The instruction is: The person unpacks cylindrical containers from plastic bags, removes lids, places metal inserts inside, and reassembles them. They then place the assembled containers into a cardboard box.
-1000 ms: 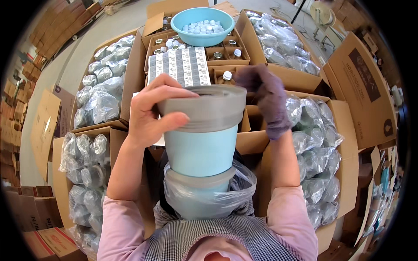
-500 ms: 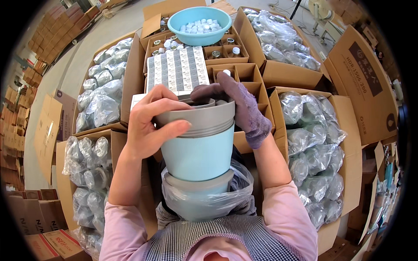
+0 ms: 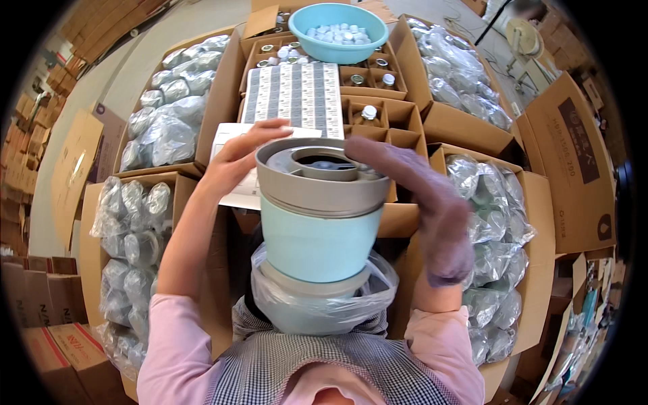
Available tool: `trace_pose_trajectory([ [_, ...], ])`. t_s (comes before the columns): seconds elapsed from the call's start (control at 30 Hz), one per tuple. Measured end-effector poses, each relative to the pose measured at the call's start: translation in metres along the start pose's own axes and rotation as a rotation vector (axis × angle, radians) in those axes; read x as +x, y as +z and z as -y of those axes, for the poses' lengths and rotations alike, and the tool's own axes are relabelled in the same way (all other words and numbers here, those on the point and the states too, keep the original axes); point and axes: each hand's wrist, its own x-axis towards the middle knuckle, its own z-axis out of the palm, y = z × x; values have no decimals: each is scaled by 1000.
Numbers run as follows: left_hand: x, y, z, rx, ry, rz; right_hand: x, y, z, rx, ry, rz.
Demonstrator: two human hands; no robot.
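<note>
A light blue plant pot [image 3: 320, 246] with a wide grey rim stands upright in front of me. Inside its rim sits a grey insert [image 3: 277, 160] with a round hole. Beneath it, a second pot [image 3: 297, 300] is wrapped in a clear plastic bag [image 3: 378, 293] at my lap. My bare left hand [image 3: 236, 158] is beside the rim's left side, fingers stretched out; whether it touches is unclear. My right hand [image 3: 428, 196], in a purple-grey glove, is slightly blurred, its fingers extended over the rim's right edge. Neither hand grips anything visible.
Ahead are a striped grey-and-white sheet [image 3: 292, 101], a divided carton [image 3: 405, 138] with capped bottles [image 3: 368, 116], and a blue basin [image 3: 300, 32] of white caps. Cartons of plastic-wrapped items flank me at left [image 3: 179, 229] and right [image 3: 435, 165].
My hands have loosened from the pot's rim and spread apart, the right one swinging outward. The insert's top now shows. The whole view has shifted a little.
</note>
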Motion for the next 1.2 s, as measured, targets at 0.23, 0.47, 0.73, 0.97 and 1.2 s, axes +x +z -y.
trace_pose_trajectory([
  [0.23, 11, 22, -11, 146, 87, -82, 19, 3, -31, 284, -269, 111],
  [0.47, 11, 32, -20, 277, 60, -177, 6, 12, 4, 69, -131, -78],
  [0.73, 14, 33, -31, 272, 119, -255, 22, 2, -16, 191, -344, 104],
  [0.97, 12, 37, -5, -279, 408, -58, 13, 19, 14, 70, -107, 70],
  [1.2, 35, 67, -54, 86, 385, 94, 2, 27, -52, 750, 209, -61],
])
